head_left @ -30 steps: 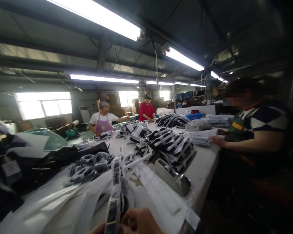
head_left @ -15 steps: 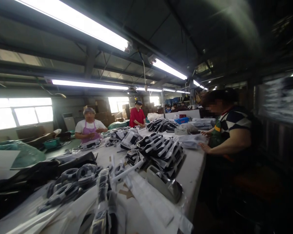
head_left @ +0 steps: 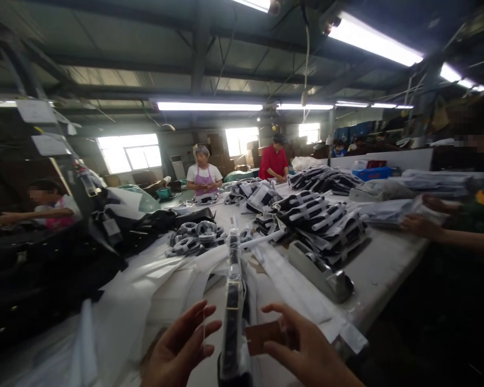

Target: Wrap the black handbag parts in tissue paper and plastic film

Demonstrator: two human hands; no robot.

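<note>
A long narrow black item in a clear plastic sleeve (head_left: 233, 312) stands up between my two hands at the bottom of the view. My left hand (head_left: 177, 349) is beside it on the left, fingers spread and lightly curled, fingertips touching the sleeve's edge. My right hand (head_left: 302, 349) is on its right and pinches a small brown piece of tape or card (head_left: 262, 336) against the sleeve. Both hands hover over the white table (head_left: 387, 258).
A grey tape dispenser (head_left: 320, 269) sits right of my hands. Piles of bagged black items (head_left: 322, 220) and coiled straps (head_left: 193, 236) cover the table, with white plastic sheets (head_left: 145, 290) at left. A co-worker's hands (head_left: 421, 226) work at right; other people stand at the far end.
The camera swung left and tipped down. Both my hands, out of view half a second ago, now show on either side of the sleeved item, the right one with a brown piece.
</note>
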